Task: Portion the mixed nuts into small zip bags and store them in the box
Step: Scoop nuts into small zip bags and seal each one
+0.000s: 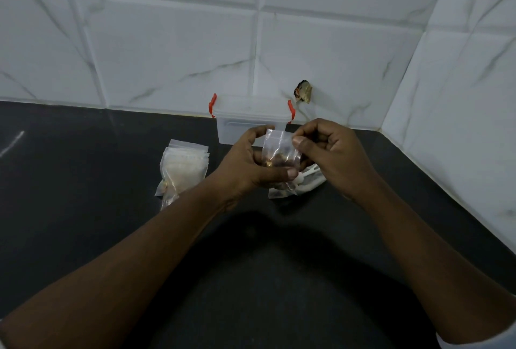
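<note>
Two hands hold one small bag (280, 147) above the counter (83, 209). The left hand (248, 165) grips its lower part, thumb across the front, where the nuts (279, 164) sit. The right hand (329, 153) pinches the top right edge with thumb and curled fingers. Just behind the grip stands the box (245, 122), lid on. Left of the grip lies a stack of bags (185, 164). Under the grip lies a larger bag (304, 184).
</note>
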